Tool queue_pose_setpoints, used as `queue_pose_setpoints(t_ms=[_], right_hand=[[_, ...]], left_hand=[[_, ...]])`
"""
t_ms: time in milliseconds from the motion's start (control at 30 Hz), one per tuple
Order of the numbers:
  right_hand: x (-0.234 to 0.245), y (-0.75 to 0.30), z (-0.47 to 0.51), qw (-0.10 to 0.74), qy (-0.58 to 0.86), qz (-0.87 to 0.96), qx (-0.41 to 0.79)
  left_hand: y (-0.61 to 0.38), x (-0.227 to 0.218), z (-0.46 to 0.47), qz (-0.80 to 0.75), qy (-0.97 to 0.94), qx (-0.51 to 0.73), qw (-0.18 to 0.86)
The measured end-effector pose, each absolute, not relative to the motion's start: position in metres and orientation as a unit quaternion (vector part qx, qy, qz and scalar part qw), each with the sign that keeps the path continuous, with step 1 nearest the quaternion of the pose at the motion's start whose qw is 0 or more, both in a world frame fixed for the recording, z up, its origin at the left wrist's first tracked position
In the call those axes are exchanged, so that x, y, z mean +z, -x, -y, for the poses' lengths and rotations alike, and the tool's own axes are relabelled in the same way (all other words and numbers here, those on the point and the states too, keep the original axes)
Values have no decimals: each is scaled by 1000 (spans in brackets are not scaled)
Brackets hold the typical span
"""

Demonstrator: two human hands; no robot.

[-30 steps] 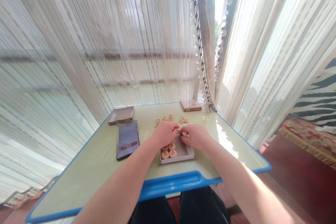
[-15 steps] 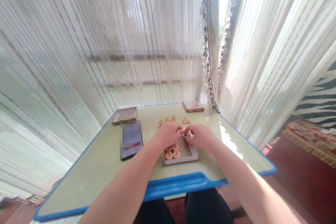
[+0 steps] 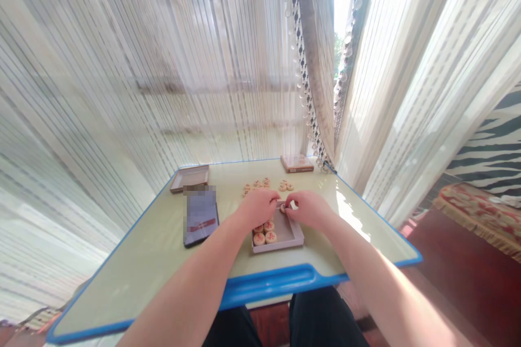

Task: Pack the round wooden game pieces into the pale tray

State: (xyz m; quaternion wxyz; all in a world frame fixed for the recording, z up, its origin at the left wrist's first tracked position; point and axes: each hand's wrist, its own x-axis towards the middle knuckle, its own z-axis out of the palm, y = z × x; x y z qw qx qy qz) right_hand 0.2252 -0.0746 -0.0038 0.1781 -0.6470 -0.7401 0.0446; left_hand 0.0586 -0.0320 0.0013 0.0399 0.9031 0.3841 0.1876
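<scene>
A shallow open box (image 3: 290,238) lies on the table in front of me. Round wooden Chinese chess pieces (image 3: 271,237) with red characters stand in rows along its left side. My right hand (image 3: 308,207) pinches one Chinese chess piece (image 3: 283,208) between thumb and fingers, inside the box at its far end. Over the box's far left part, my left hand (image 3: 259,207) is closed, its bent fingertips by the far rim. What those fingers hold, if anything, is hidden. The left hand also covers some of the pieces in the box.
Beyond my hands lie loose pieces in two groups, one left (image 3: 257,184) and one right (image 3: 286,186). A phone or tablet (image 3: 201,217), partly blurred, rests on the left. Behind it is an open box lid or tray (image 3: 190,178). A closed box (image 3: 297,163) sits at the back right.
The view has shifted slightly. The piece in my right hand now shows more clearly in the far end of the box. My left hand has stayed at about the same spot.
</scene>
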Motion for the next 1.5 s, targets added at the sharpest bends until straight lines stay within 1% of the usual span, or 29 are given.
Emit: queue_pose_setpoints(t_ms=[233, 467, 667, 800, 1033, 1233, 1500], right_hand=[[-6, -226, 74, 189, 646, 739, 36], [2, -234, 75, 243, 640, 727, 53], [-3, -236, 71, 223, 668, 708, 44], [-7, -236, 68, 214, 674, 704, 60], [-15, -234, 61, 217, 664, 713, 61], [-15, -234, 58, 214, 665, 714, 54], [-15, -234, 58, 209, 674, 707, 45]], left_hand=[[-59, 4, 33, -373, -910, 176, 47], [-59, 2, 33, -350, -920, 168, 53], [-59, 2, 33, -358, -918, 160, 61], [-59, 5, 36, -349, -919, 168, 70], [-59, 0, 34, -329, -929, 165, 35], [-59, 0, 34, -342, -921, 179, 43], [-60, 0, 34, -336, -927, 165, 35]])
